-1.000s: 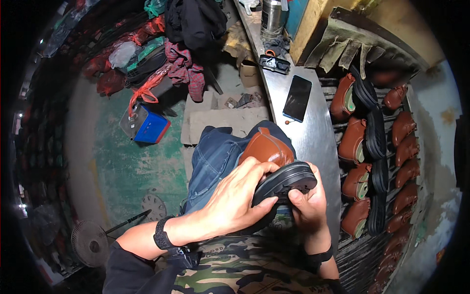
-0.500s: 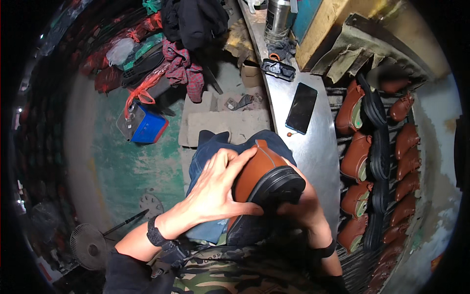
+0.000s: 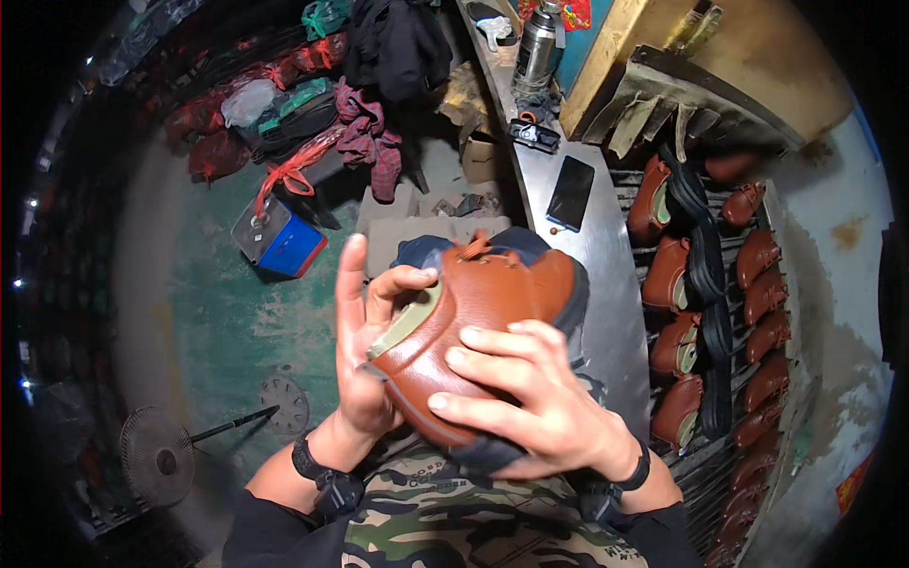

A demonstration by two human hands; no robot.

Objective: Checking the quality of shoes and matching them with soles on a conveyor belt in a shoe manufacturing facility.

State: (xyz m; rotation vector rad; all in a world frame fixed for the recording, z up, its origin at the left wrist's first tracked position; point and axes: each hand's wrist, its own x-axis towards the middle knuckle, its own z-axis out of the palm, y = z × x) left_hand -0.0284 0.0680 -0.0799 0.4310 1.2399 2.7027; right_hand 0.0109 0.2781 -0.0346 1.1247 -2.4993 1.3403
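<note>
Over my lap I hold a reddish-brown leather shoe [image 3: 502, 293] with a black sole, pale green lining and brown laces. It lies tilted on its side, its opening toward the left and its toe pointing away to the right. My left hand [image 3: 362, 364] grips the heel and collar end, with a bent finger at the opening's edge and another finger raised. My right hand [image 3: 540, 398] spreads its fingers over the side of the shoe. Its thumb is hidden beneath, near the sole.
On the right, a metal bench [image 3: 606, 275] carries a phone [image 3: 571, 193], a black device [image 3: 535, 135] and a steel flask [image 3: 538, 52]. A rack beyond holds several brown shoes [image 3: 668, 275] and black soles [image 3: 705, 275]. To the left stand a blue-red box [image 3: 279, 239] and a fan [image 3: 159, 456].
The shoe has been turned from heel and sole showing to its side and laces showing. My left hand has shifted to the opening, and my right hand has come onto the upper.
</note>
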